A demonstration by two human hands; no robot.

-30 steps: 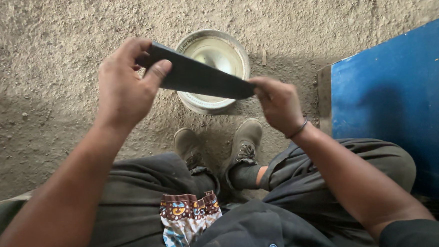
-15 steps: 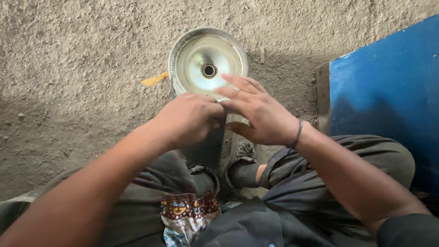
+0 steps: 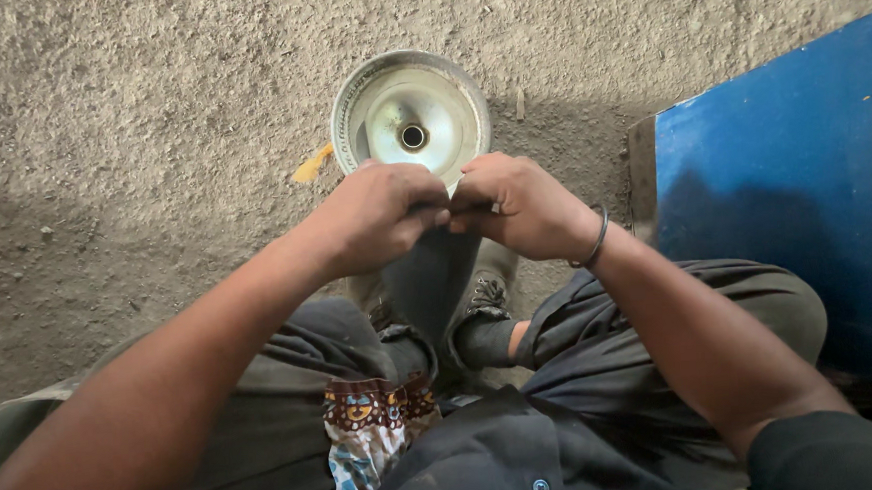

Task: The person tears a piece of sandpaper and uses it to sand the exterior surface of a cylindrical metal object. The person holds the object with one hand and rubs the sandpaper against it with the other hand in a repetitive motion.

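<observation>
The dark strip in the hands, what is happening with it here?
A seated person holds a dark strip with both hands. The left hand and right hand are closed on its upper end, knuckles together, and the strip hangs down between the shoes. Just beyond the hands, a round metal wheel disc lies flat on the gritty floor. A blue panel stands at the right.

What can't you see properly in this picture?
- Head view: the dark strip hangs down from the left hand and right hand; its top end is hidden inside the closed fingers.
- Shoes: mostly covered by the strip and the arms.
- Metal wheel: its near rim is hidden behind the hands.
- Blue panel: cut off by the right edge.
</observation>
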